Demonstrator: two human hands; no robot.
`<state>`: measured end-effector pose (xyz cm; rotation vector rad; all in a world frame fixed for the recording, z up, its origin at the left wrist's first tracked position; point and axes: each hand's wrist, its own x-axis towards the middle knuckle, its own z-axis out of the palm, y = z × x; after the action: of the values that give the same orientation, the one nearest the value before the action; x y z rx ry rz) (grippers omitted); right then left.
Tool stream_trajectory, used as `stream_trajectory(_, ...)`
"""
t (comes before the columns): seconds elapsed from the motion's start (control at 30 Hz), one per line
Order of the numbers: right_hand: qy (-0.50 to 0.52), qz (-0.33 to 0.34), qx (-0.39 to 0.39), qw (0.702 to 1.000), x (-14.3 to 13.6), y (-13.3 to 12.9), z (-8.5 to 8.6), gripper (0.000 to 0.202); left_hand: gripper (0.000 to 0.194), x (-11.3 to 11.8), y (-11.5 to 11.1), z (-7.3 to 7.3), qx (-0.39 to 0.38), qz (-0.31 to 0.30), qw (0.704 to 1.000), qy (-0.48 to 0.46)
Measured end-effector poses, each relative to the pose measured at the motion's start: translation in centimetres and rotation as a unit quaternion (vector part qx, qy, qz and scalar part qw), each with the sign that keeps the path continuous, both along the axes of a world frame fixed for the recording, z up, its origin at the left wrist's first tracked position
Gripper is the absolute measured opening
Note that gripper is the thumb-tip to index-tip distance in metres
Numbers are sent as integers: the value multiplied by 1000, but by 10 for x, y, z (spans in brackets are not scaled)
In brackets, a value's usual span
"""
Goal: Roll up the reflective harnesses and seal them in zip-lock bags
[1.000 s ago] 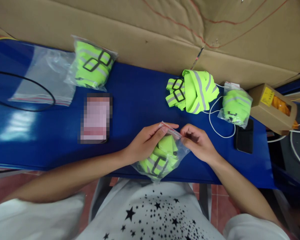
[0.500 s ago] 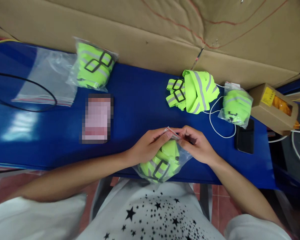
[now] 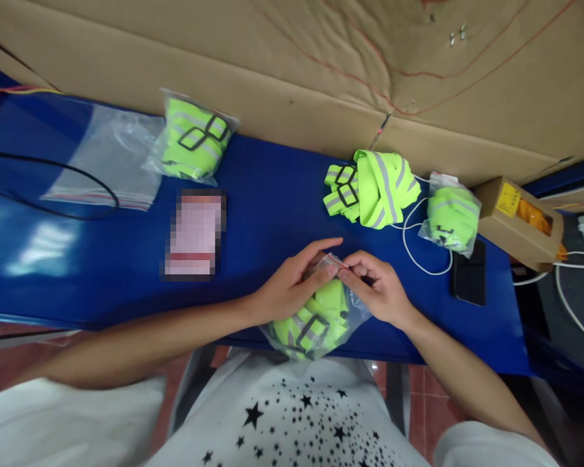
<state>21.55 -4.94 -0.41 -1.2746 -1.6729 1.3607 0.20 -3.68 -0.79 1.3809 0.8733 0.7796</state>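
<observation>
Both pinch zip bag (image 3: 311, 334) near table edge (image 3: 392, 355): right hand (image 3: 379, 288), left hand (image 3: 289, 288); open tabletop (image 3: 272, 194) beyond latter.

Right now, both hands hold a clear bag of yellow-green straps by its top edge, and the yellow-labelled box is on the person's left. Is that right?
Not quite: the head view shows the yellow-labelled box on the person's right. The left hand and right hand do hold the clear bag of yellow-green straps by its top edge.

Brought right hand (image 3: 380, 292) closer to left hand (image 3: 287, 285) along the zip seal (image 3: 336, 261) of the bag (image 3: 316, 327) than a second ago, with thumbs (image 3: 356, 287) nearly touching.
</observation>
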Motion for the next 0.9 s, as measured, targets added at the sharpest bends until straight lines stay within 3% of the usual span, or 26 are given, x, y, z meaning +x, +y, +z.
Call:
stream_trajectory(0.1,-30,31,5,999,3,-1,-2,23,29,0,1,1,17,18,1000,2)
stream_trajectory(0.37,-51,32,96,994,0,-5,-4,21,28,-1,0,-3,117,19,992,53)
stream_trajectory(0.47,-59,32,134,989,2,-3,-4,17,24,-5,2,3,190,-3,978,88)
stream_trajectory(0.57,-70,1,189,979,8,0,0,12,27,-16,8,16,331,-41,930,153)
stream_trajectory(0.67,-85,-50,238,966,18,4,6,10,43,-38,15,28,451,-22,845,287)
stream_trajectory(0.77,-100,-73,250,960,25,8,10,8,54,-71,15,31,478,49,783,396)
stream_trajectory(0.9,-109,-73,244,961,27,11,11,9,66,-118,3,21,435,130,756,472)
